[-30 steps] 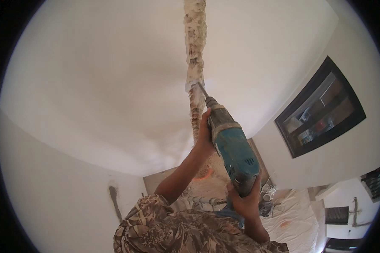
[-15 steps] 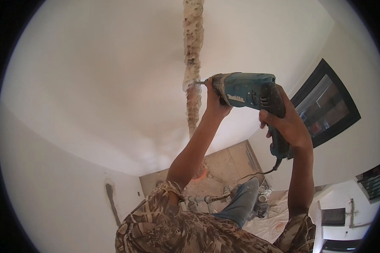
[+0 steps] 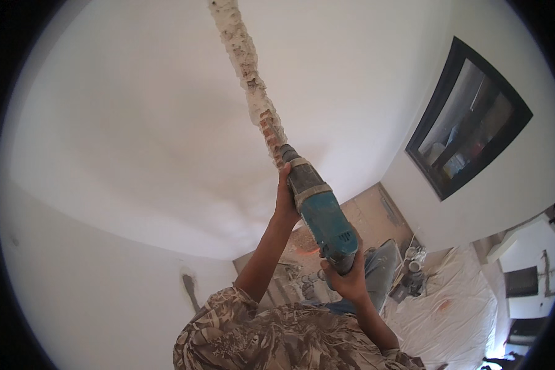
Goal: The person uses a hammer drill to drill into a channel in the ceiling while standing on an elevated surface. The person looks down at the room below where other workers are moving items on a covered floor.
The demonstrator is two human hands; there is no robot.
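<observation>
A teal and black rotary hammer drill (image 3: 324, 217) is held in both my hands, its nose pointing up and away toward the wall. My left hand (image 3: 285, 200) wraps the dark front housing from the left side. Around the rear handle my right hand (image 3: 348, 279) is closed; part of the handle is hidden behind the body. The drill's nose meets the lower part of a rough chased groove (image 3: 249, 71) in the white wall (image 3: 148, 123). Red brick shows inside the groove near the tool. The bit itself is hidden from view.
A black-framed window (image 3: 416, 151) is in the wall at right. Below lie a dusty floor (image 3: 376, 206) and plastic sheeting (image 3: 450, 308), with several tools and cans (image 3: 413, 265) near my leg. A second groove (image 3: 190, 290) marks the lower left wall.
The drill has swung from lying sideways to pointing up and away, and sits lower. My right hand has come down and left with the handle. More red brick shows in the groove.
</observation>
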